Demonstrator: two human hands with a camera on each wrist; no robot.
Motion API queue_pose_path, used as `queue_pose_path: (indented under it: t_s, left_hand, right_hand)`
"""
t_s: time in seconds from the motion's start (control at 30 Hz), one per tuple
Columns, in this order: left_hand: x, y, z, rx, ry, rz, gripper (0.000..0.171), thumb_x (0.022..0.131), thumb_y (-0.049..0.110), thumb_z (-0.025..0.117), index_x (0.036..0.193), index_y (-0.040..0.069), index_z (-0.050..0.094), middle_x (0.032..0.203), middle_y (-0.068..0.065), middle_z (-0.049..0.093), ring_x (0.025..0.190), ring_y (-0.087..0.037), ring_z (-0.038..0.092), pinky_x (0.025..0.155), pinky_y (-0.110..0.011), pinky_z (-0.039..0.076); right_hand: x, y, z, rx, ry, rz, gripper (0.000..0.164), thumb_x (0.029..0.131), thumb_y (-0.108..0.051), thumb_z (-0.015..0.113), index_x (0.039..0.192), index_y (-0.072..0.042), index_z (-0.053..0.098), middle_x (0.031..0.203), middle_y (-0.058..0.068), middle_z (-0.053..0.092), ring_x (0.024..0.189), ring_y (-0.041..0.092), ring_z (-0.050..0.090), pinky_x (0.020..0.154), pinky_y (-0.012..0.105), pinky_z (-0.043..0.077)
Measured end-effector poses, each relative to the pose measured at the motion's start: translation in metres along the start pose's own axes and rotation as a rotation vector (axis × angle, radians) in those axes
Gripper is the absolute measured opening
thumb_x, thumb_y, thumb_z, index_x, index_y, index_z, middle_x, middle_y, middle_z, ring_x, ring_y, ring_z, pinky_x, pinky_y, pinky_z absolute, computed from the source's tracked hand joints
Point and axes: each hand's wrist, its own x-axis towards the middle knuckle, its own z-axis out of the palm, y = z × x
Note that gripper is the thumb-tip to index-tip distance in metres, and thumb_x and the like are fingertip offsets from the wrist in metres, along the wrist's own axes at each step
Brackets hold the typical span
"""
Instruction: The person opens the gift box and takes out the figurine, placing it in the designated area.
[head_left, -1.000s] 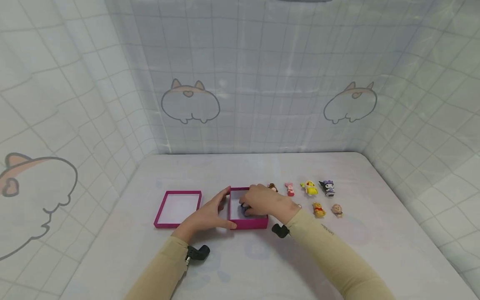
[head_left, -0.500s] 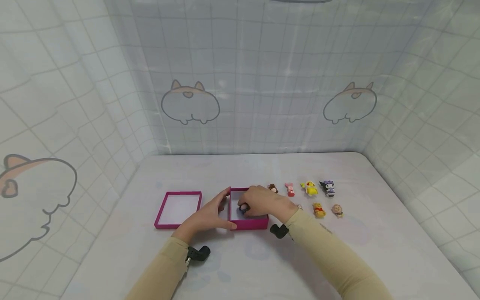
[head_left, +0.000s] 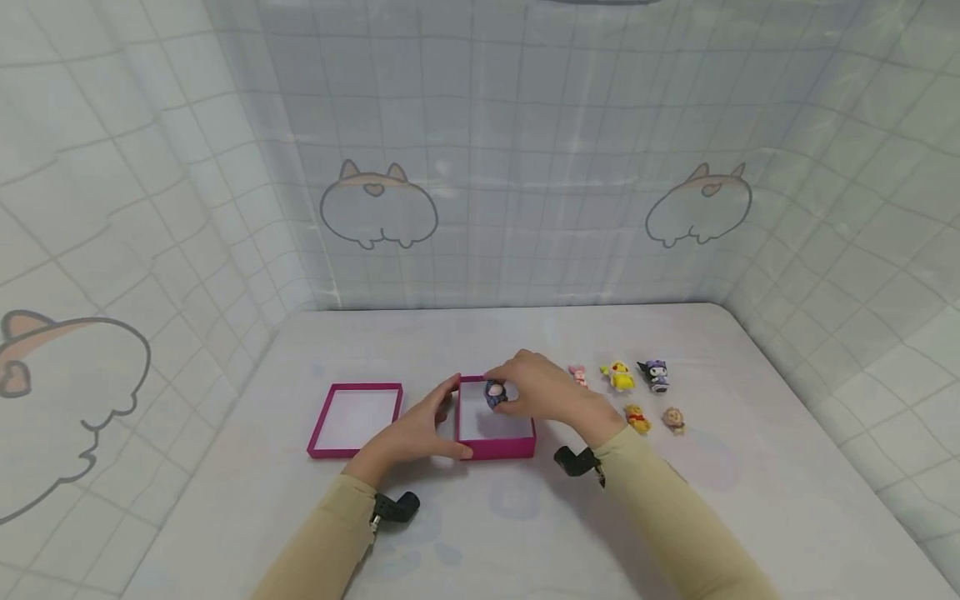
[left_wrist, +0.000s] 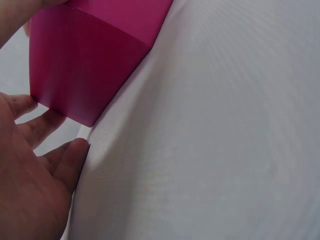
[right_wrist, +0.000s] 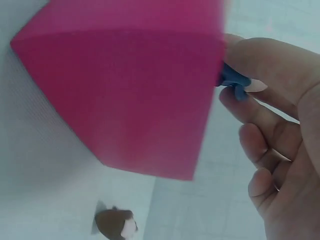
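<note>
A magenta open-topped box (head_left: 498,450) stands on the table in the head view. My left hand (head_left: 417,429) grips its left side, with the thumb at the front wall and fingers at the far corner; the box wall (left_wrist: 85,65) fills the top of the left wrist view. Thumb and fingers of my right hand (head_left: 551,390) pinch a small dark blue figurine (head_left: 495,394) with a pale face, held over the back part of the box. In the right wrist view, the blue figurine (right_wrist: 234,80) shows between the fingertips, partly hidden by the box wall.
Left of the box lies a shallow magenta-rimmed lid (head_left: 337,453). To the right are several figurines: pink (head_left: 577,375), yellow (head_left: 619,377), black and purple (head_left: 657,376), an orange bear (head_left: 637,418) and a light brown one (head_left: 673,420). A brown-topped figurine (right_wrist: 112,223) lies near the box.
My right hand has risen out of the box and moved toward its back, bringing the blue figurine up with it. The left hand and box have stayed in place.
</note>
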Motion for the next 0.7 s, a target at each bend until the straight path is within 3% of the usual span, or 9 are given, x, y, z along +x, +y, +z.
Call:
queue_pose_path:
  t_s: [0.07, 0.4, 0.53, 0.7]
  left_hand:
    - [0.004, -0.009, 0.001, 0.012, 0.002, 0.0, 0.123, 0.066, 0.044, 0.091, 0.159, 0.028, 0.012, 0.159, -0.001, 0.024, 0.141, -0.026, 0.034, 0.113, -0.041, 0.034]
    - [0.005, -0.012, 0.0, 0.013, -0.006, -0.011, 0.128, 0.063, 0.052, 0.091, 0.16, 0.027, 0.011, 0.159, 0.002, 0.024, 0.141, -0.022, 0.035, 0.113, -0.038, 0.035]
    - [0.006, -0.013, -0.001, 0.012, -0.007, -0.013, 0.127, 0.063, 0.052, 0.091, 0.159, 0.031, 0.011, 0.158, 0.004, 0.025, 0.141, -0.019, 0.034, 0.112, -0.036, 0.035]
    - [0.006, -0.013, 0.0, 0.025, -0.003, -0.014, 0.126, 0.062, 0.053, 0.09, 0.159, 0.031, 0.012, 0.158, 0.003, 0.025, 0.141, -0.02, 0.033, 0.112, -0.037, 0.035]
  right_hand:
    - [-0.004, 0.0, -0.007, 0.007, 0.032, 0.006, 0.048, 0.084, -0.035, 0.08, 0.126, -0.016, 0.069, 0.113, -0.007, 0.07, 0.099, 0.012, 0.054, 0.086, 0.028, 0.05]
    - [-0.034, 0.026, -0.035, 0.055, 0.153, 0.101, 0.055, 0.083, -0.033, 0.081, 0.13, -0.009, 0.066, 0.108, -0.005, 0.07, 0.101, 0.02, 0.057, 0.084, 0.034, 0.052]
    - [-0.046, 0.04, -0.037, 0.051, 0.139, 0.149, 0.054, 0.083, -0.034, 0.081, 0.128, -0.009, 0.067, 0.108, -0.004, 0.07, 0.102, 0.022, 0.057, 0.087, 0.036, 0.051]
    - [-0.057, 0.052, -0.034, 0.043, 0.06, 0.203, 0.053, 0.084, -0.036, 0.08, 0.127, -0.007, 0.068, 0.116, 0.003, 0.069, 0.108, 0.026, 0.06, 0.095, 0.043, 0.05]
